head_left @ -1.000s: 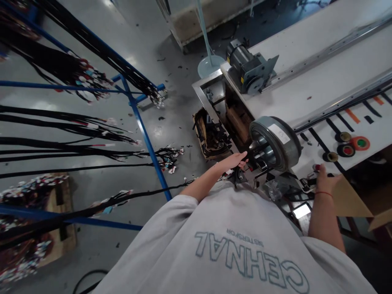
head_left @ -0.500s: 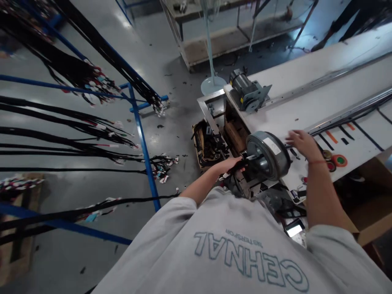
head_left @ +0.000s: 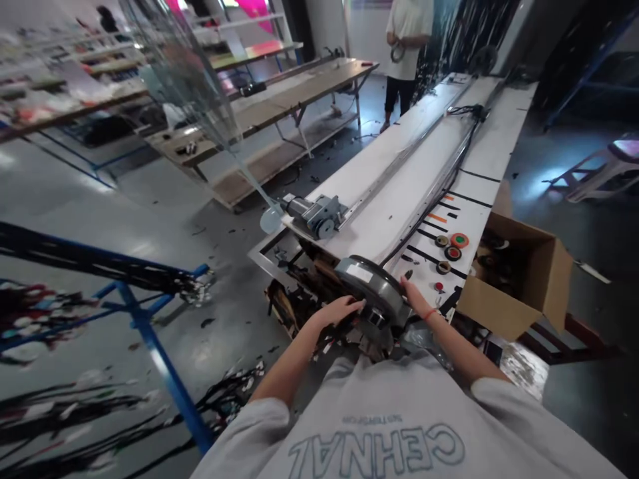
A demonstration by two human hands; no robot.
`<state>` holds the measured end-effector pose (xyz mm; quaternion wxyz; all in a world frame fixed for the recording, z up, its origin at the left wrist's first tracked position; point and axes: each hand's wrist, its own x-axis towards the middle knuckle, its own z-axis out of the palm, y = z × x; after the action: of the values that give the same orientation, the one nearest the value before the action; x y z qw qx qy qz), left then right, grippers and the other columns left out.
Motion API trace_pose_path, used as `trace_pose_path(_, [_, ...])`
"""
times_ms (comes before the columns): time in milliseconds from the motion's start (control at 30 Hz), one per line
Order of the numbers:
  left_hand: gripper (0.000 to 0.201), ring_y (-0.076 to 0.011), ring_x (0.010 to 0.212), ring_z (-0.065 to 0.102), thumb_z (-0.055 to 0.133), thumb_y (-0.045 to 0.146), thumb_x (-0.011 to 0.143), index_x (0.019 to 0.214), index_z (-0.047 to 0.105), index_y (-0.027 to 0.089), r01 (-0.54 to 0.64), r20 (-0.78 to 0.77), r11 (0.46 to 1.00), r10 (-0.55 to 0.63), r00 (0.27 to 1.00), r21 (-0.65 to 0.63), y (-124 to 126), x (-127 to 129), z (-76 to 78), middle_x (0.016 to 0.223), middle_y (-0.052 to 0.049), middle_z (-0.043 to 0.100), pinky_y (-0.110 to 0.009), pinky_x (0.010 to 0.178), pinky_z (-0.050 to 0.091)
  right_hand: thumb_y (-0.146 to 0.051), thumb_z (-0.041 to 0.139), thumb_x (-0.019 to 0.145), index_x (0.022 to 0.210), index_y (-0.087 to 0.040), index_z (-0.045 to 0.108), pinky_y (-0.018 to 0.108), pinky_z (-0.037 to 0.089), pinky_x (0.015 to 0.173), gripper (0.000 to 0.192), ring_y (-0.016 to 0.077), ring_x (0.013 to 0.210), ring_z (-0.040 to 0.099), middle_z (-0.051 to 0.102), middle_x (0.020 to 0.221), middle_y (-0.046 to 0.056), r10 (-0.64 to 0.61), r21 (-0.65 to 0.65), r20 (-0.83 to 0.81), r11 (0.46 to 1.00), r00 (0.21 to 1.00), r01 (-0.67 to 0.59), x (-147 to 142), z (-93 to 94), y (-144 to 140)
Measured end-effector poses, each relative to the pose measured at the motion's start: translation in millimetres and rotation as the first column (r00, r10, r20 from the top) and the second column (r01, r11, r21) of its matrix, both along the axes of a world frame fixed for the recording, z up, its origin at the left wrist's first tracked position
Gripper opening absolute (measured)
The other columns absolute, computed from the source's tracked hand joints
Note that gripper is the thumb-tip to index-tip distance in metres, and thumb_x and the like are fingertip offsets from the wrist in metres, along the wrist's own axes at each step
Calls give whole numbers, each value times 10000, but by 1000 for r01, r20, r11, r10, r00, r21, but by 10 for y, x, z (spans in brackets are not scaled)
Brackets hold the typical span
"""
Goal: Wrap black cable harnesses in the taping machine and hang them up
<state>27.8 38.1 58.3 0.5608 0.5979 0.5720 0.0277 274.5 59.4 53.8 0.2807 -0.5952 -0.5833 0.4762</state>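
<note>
Fingers of my left hand — stretched out and loosely spread, their tips laid against the near left edge of the grey drum; nothing is clamped between them. Fingers of my right hand — pressed flat to the drum's right flank at about 3 o'clock of it, uncurled, with a red band showing at the wrist just behind.

Grey drum — round, dark metal, white label on its upper face, set at the near end of the long white bench, between my two hands and directly ahead of my chest at 12 o'clock.

Black cable — runs from the drum up the bench toward 1 o'clock, beside a metal rail.

Small motor — grey, on the bench's left corner, at 11 o'clock of the drum and well apart from either hand.

Tape rolls — several round ones, orange, red and dark, on the bench at 2 o'clock of the drum, near my right hand but not touched.

Cardboard box — open, at 3 o'clock, just beside the bench edge.

Blue rack — at 9 o'clock, hung with black wire bundles, blurred.

Another person — standing at the far end of the bench, at 12 o'clock.
</note>
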Motion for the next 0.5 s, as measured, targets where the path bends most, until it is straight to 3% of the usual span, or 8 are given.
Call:
trace_pose_path(67, [386, -212, 788, 700, 566, 472, 910, 1059, 657, 128, 112, -206, 989, -89, 974, 101, -14, 46, 77, 797, -62, 745, -259, 711, 487, -558, 276, 960, 860, -150, 696, 432, 506, 887, 594, 271, 880, 633, 691, 850, 118, -59, -13, 31, 998, 998, 59, 73, 29, -182])
trace_pose_path(167, [356, -245, 868, 713, 567, 458, 923, 1079, 666, 153, 249, -495, 944, -114, 862, 215, -6, -13, 251, 836, -93, 755, -261, 710, 458, -508, 345, 958, 950, -196, 694, 394, 494, 917, 469, 253, 935, 635, 699, 949, 103, -115, 152, 1, 982, 993, 114, -38, 287, -470])
trace_pose_path(200, [341, -252, 899, 711, 560, 460, 928, 1055, 678, 166, 269, -557, 933, -95, 825, 239, 12, -72, 319, 879, -102, 759, -261, 706, 449, -489, 332, 970, 967, -218, 698, 378, 497, 914, 454, 244, 938, 641, 700, 954, 94, -46, 193, -30, 980, 998, 51, -123, 376, -587])
trace_pose_path(267, [331, -243, 901, 710, 523, 463, 950, 1019, 689, 185, 254, -601, 934, -55, 797, 252, 59, -216, 439, 905, -96, 762, -254, 683, 429, -437, 333, 978, 1036, -248, 705, 368, 494, 942, 422, 234, 991, 645, 705, 1014, 86, 243, 260, -73, 941, 967, -217, -349, 477, -810])
trace_pose_path(333, [325, -219, 847, 707, 478, 436, 976, 986, 687, 189, 214, -590, 947, -33, 806, 240, 91, -341, 509, 851, -74, 758, -245, 668, 414, -387, 410, 946, 1223, -216, 660, 412, 439, 1044, 410, 261, 1164, 590, 660, 1219, 121, 403, 285, -7, 878, 915, -385, -624, 440, -940])
trace_pose_path(367, [322, -207, 823, 703, 459, 413, 987, 959, 685, 186, 204, -575, 950, -32, 817, 238, 92, -383, 520, 827, -68, 753, -242, 668, 410, -377, 456, 924, 1327, -176, 598, 448, 399, 1087, 472, 288, 1249, 537, 600, 1326, 156, 397, 265, 57, 879, 916, -397, -766, 375, -949])
trace_pose_path(433, [328, -196, 784, 696, 436, 379, 996, 899, 675, 178, 201, -546, 949, -38, 837, 243, 70, -422, 501, 795, -64, 743, -242, 674, 408, -370, 512, 902, 1431, -100, 484, 499, 374, 1100, 595, 334, 1300, 491, 527, 1397, 227, 311, 155, 178, 928, 934, -339, -1029, 199, -848])
trace_pose_path(500, [359, -194, 756, 691, 405, 374, 1006, 850, 660, 175, 209, -510, 940, -45, 859, 268, 39, -423, 454, 762, -64, 730, -247, 678, 411, -351, 492, 928, 1403, -102, 494, 470, 419, 1055, 537, 316, 1233, 550, 579, 1325, 221, 277, 23, 206, 957, 939, -288, -1225, 25, -641])
